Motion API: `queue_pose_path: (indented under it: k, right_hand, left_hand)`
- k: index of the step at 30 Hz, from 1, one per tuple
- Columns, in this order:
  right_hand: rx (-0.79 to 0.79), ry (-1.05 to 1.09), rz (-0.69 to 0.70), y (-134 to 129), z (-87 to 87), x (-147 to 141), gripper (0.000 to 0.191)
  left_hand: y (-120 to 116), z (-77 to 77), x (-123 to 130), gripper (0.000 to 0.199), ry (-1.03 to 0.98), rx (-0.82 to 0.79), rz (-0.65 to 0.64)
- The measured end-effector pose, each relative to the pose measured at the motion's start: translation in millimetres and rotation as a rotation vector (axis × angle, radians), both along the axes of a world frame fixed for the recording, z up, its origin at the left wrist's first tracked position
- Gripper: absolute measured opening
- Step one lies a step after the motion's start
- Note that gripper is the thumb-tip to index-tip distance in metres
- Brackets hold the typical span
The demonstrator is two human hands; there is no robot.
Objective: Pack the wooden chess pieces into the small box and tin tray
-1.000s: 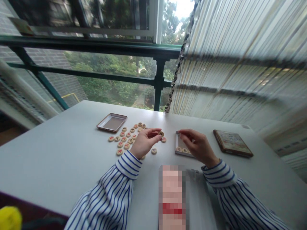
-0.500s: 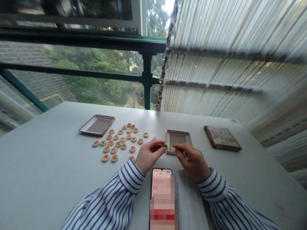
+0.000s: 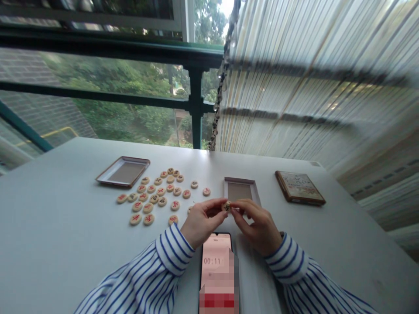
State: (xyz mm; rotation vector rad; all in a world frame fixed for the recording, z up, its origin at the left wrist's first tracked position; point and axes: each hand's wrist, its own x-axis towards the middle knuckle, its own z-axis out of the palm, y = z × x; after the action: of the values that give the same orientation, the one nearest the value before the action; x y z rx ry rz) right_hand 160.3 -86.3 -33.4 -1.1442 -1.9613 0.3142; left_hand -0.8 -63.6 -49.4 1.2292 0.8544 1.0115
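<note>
Between the fingertips of my left hand (image 3: 201,222) is a round wooden Chinese chess piece (image 3: 226,206) with a black character, tilted toward me. My right hand (image 3: 258,224) meets it from the other side, thumb and index finger closed at its edge. Just behind both hands lies a shallow open box tray (image 3: 240,179); my right hand hides its near edge and whatever may be there. Left of my hands, several more pieces with red or black characters are scattered over the table, one red piece (image 3: 206,191) closest to the tray. Another is partly covered by my left hand.
A phone (image 3: 216,248) showing a timer lies between my forearms on the white table (image 3: 59,235). An open lid-like tray (image 3: 106,178) sits at the far left, and a flat printed box (image 3: 301,187) at the right. Beyond are a window and a string curtain.
My right hand has moved left from the tray's near edge to the piece in my left hand. That piece now faces me more. The view has shifted slightly.
</note>
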Motion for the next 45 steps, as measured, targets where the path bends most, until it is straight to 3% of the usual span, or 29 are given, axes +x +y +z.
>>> queue_pose_path:
  k: [4,10,45]
  right_hand:
    - [-0.027,-0.003,-0.007,0.6,-1.3,0.3,0.018]
    - [-0.076,0.041,0.026,-0.1,-2.7,0.7,0.02]
    - [-0.134,0.101,-0.024,0.9,-3.5,0.3,0.016]
  left_hand:
    - [0.3,0.9,-0.3,0.039,-0.042,-0.006,-0.003]
    - [-0.5,3.0,-0.4,0.024,-0.039,0.013,-0.017]
    - [-1.5,1.6,-2.4,0.022,-0.014,0.027,0.025]
